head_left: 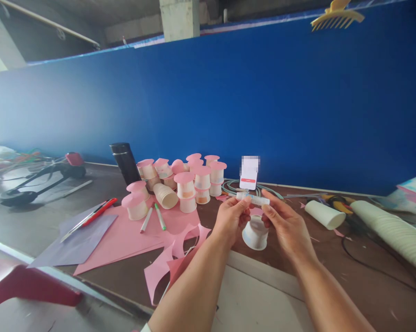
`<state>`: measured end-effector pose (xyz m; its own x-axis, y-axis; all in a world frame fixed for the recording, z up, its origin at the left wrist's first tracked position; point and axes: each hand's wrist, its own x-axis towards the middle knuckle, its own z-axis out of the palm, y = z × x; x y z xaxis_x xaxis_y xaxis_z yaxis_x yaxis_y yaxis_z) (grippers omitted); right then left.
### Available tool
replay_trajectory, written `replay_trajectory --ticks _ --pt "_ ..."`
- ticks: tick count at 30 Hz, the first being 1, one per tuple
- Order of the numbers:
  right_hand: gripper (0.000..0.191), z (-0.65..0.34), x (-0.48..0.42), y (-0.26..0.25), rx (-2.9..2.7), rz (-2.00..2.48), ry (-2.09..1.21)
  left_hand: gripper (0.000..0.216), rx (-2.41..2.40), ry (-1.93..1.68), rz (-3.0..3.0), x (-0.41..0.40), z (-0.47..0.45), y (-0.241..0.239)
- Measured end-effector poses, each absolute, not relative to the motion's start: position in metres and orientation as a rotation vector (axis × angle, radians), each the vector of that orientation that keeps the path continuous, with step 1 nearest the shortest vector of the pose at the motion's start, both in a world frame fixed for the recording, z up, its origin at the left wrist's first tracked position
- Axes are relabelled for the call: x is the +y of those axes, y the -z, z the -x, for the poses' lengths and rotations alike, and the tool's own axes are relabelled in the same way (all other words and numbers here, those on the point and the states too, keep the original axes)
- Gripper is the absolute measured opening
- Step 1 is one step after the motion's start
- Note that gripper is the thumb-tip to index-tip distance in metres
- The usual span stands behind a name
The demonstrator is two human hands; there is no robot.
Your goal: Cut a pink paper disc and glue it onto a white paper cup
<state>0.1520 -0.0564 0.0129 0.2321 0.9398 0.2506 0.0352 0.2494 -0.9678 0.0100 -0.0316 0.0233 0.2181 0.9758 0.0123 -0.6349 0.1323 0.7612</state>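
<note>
Between both hands, a short white tube (260, 200) with faint blue print lies nearly level; its exact kind I cannot make out. My left hand (232, 217) is closed on its left end, thumb on top. At the right end, my right hand (284, 227) pinches it with thumb and fingers. Just below the hands, a white paper cup (255, 236) sits on the table, mouth toward me, with a piece of pink paper (256, 211) behind it. A phone (249, 171) with a lit screen stands upright beyond the tube.
Several paper cups topped with pink discs (184, 179) stand left of centre, near a black flask (125, 163). Pink sheets (125, 240), cut scraps (159, 272), markers (160, 216) and a red utility knife (97, 213) lie leftward. Stacked cups (390, 230) and a cable (377, 272) are right.
</note>
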Motion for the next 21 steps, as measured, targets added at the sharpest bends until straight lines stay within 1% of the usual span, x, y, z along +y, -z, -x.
replay_trajectory --ticks 2,3,7,10,12,16,17,21 --pt "0.07 -0.1524 -0.0559 -0.0106 -1.149 1.047 -0.905 0.048 0.581 -1.277 -0.724 -0.0311 -0.0094 -0.0229" --pt "0.068 -0.1524 -0.056 -0.01 -1.146 1.021 -0.922 0.048 0.585 -1.28 -0.723 -0.031 -0.0091 -0.0228" --pt "0.05 -0.1527 -0.0575 -0.0126 -1.143 1.115 -0.847 0.048 0.607 -1.282 -0.747 -0.0318 -0.0095 -0.023" --pt "0.044 -0.154 -0.0574 -0.0147 -1.147 1.221 -0.748 0.047 0.614 -1.275 -0.767 -0.0326 -0.0103 -0.023" --pt "0.046 -0.1544 -0.0564 -0.0141 -1.148 1.216 -0.75 0.047 0.594 -1.269 -0.768 -0.0329 -0.0105 -0.0227" --pt "0.061 -0.152 -0.0559 -0.0122 -1.176 1.064 -0.88 0.047 0.569 -1.275 -0.739 -0.0331 -0.01 -0.0224" --pt "0.062 -0.1513 -0.0563 -0.0122 -1.182 1.05 -0.895 0.048 0.565 -1.274 -0.73 -0.0331 -0.0098 -0.0227" --pt "0.049 -0.1509 -0.0582 -0.0138 -1.167 1.135 -0.824 0.049 0.549 -1.262 -0.723 -0.0332 -0.0098 -0.0245"
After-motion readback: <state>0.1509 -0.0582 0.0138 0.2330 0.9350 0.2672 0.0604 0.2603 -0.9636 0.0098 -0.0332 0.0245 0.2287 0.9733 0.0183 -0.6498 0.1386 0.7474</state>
